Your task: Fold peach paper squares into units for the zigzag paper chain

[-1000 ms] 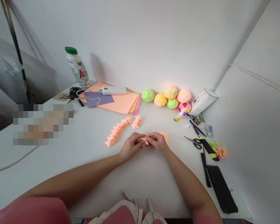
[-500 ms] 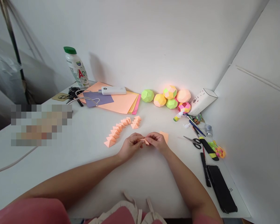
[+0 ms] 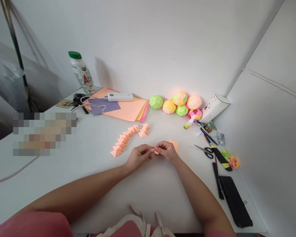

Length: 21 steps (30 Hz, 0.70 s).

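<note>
We hold a small folded peach piece [image 3: 156,151] at the middle of our clock, with twelve toward the wall. Our left hand [image 3: 137,157] pinches it from the nine o'clock side and our right hand [image 3: 168,150] from the three, thumbs and fingertips nearly meeting; our fingers hide much of it, so we cannot tell its full shape. On the table [image 3: 93,144], a long row of folded points [image 3: 123,139] curves away between nine and ten, and a shorter row [image 3: 144,130] stands at eleven. A flat peach paper [image 3: 174,145] lies just beside our right hand, between two and three. We see scissors [image 3: 207,150] at three, a cluster of faceted paper balls [image 3: 180,98] at one, and coloured sheets [image 3: 128,110] toward eleven.
</note>
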Each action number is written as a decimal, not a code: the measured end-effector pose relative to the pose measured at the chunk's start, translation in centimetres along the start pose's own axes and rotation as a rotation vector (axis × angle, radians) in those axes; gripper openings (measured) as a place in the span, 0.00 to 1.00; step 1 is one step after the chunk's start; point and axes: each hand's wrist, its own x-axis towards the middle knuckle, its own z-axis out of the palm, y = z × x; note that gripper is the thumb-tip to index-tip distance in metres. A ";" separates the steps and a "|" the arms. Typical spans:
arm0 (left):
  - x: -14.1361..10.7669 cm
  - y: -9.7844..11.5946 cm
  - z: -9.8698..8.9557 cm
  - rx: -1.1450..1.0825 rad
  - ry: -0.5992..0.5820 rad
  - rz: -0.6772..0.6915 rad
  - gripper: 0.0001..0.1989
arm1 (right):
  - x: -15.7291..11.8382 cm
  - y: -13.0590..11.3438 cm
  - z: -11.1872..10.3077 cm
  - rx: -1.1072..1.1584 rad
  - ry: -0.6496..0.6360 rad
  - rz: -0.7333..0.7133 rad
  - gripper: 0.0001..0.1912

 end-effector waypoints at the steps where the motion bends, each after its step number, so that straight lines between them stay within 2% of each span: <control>1: 0.0 0.0 0.0 -0.009 -0.004 -0.010 0.13 | 0.0 0.0 0.0 -0.005 0.003 -0.001 0.10; 5: -0.1 -0.1 0.0 -0.021 -0.009 -0.015 0.14 | -0.1 -0.1 0.0 0.006 0.008 -0.013 0.10; 10: -0.1 -0.3 0.0 0.032 0.080 -0.067 0.16 | -0.1 0.1 -0.1 0.037 -0.015 -0.029 0.13; 18: -0.1 -0.2 0.0 0.059 0.089 -0.071 0.18 | -0.3 0.6 0.2 -0.076 -0.018 -0.093 0.11; 21: -0.1 -0.1 0.0 0.054 0.088 -0.055 0.19 | -0.3 0.8 0.5 -0.131 0.022 -0.125 0.11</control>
